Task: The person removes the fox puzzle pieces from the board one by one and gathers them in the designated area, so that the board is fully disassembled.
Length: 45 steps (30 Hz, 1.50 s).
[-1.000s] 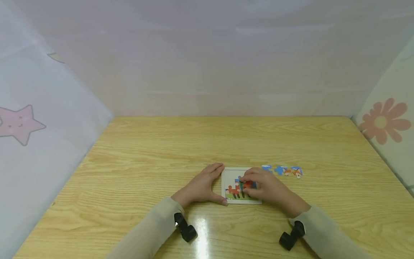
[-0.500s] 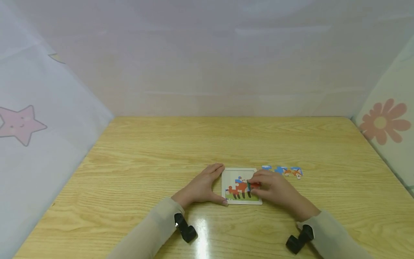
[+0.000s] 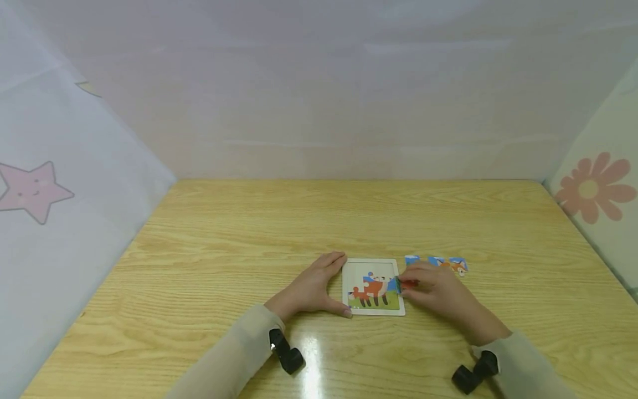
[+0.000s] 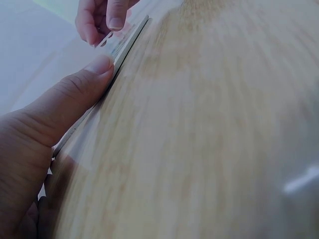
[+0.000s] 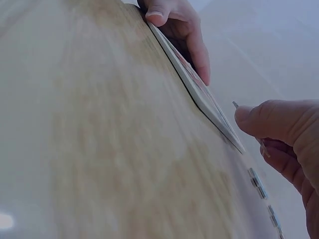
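Tbl [image 3: 249, 233]: wood-grain, smooth, glossy w/ glare. Puzzle frame [image 3: 374, 312]: smooth, matt-ish. Sleeves [image 3: 226, 354]: matt cloth. Backdrop [image 3: 319, 100]: creased sheet, matt. Wrist cams [image 3: 293, 361]: smooth, plastic-looking.

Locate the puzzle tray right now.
In the head view, the puzzle tray lies on the table below and right of centre, between the left hand at its left edge and the right hand.

Before me I record a wooden table [image 3: 224, 238], light yellow, its grain running side to side. A pale, creased sheet [image 3: 319, 94] rises behind its far edge. Along the left edge I note a whitish sheet [image 3: 75, 138] bearing a pink star [image 3: 36, 193]; along the right edge, a cream sheet [image 3: 613, 122] printed with a red flower [image 3: 595, 188]. I observe glare [image 3: 311, 366] toward the near edge.
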Each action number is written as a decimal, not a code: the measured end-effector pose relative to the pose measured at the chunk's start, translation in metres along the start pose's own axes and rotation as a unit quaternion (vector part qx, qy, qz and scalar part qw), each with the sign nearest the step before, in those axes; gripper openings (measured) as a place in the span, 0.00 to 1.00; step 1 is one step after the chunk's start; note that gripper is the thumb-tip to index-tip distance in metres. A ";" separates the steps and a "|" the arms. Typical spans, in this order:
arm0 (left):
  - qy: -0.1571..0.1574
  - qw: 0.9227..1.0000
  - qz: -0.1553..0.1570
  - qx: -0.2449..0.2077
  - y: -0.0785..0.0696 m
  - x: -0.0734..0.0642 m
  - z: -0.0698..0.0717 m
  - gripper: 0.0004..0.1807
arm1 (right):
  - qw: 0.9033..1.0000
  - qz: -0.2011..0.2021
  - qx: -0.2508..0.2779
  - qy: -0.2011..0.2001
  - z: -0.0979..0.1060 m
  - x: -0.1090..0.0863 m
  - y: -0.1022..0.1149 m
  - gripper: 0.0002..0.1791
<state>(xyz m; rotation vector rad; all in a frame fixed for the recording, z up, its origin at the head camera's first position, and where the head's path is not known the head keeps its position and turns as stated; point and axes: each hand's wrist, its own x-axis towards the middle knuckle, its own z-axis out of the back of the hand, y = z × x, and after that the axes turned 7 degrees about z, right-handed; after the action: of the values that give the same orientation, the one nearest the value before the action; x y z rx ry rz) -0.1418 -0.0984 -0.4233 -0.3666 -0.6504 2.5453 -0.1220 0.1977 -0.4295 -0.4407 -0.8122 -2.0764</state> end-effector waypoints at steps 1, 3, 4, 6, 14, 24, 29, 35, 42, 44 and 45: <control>-0.001 1.000 -0.002 0.000 0.000 0.000 0.000 0.63 | 1.000 -0.002 -0.004 -0.001 0.001 -0.001 0.000 0.15; -0.003 1.000 -0.004 0.000 0.000 0.000 0.000 0.63 | 1.000 -0.008 -0.010 -0.001 0.003 -0.002 0.000 0.15; -0.004 1.000 -0.005 0.000 0.001 0.000 0.000 0.63 | 1.000 -0.014 -0.015 0.000 0.004 -0.003 0.000 0.15; -0.004 1.000 -0.006 0.001 0.001 0.000 -0.001 0.63 | 1.000 -0.024 -0.020 0.003 0.005 -0.005 0.000 0.15; -0.005 1.000 -0.010 -0.001 0.001 0.000 -0.001 0.63 | 0.998 -0.046 -0.041 0.002 0.010 -0.012 -0.003 0.14; 0.000 1.000 -0.003 0.000 0.000 0.000 0.000 0.64 | 0.999 -0.023 -0.035 -0.003 0.011 -0.015 -0.011 0.14; 0.000 1.000 0.000 0.002 0.000 0.000 0.000 0.64 | 1.000 -0.003 -0.028 -0.009 0.012 -0.014 -0.013 0.14; 0.002 1.000 0.002 0.006 0.000 0.000 0.000 0.64 | 0.999 0.025 -0.039 -0.005 0.015 -0.014 -0.014 0.15; -0.001 1.000 -0.004 0.010 0.000 0.000 -0.001 0.64 | 0.997 0.036 -0.062 0.005 0.017 -0.014 -0.014 0.15; -0.002 1.000 -0.004 0.011 0.001 0.000 -0.001 0.64 | 0.997 0.037 -0.067 0.009 0.018 -0.014 -0.014 0.15; -0.002 1.000 -0.004 0.011 0.001 0.000 -0.001 0.64 | 0.997 0.037 -0.069 0.010 0.018 -0.014 -0.014 0.15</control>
<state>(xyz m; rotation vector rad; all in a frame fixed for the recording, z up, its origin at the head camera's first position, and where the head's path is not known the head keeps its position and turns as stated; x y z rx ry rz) -0.1420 -0.0985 -0.4244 -0.3511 -0.6230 2.5445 -0.1247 0.2238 -0.4300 -0.5175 -0.6337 -2.0712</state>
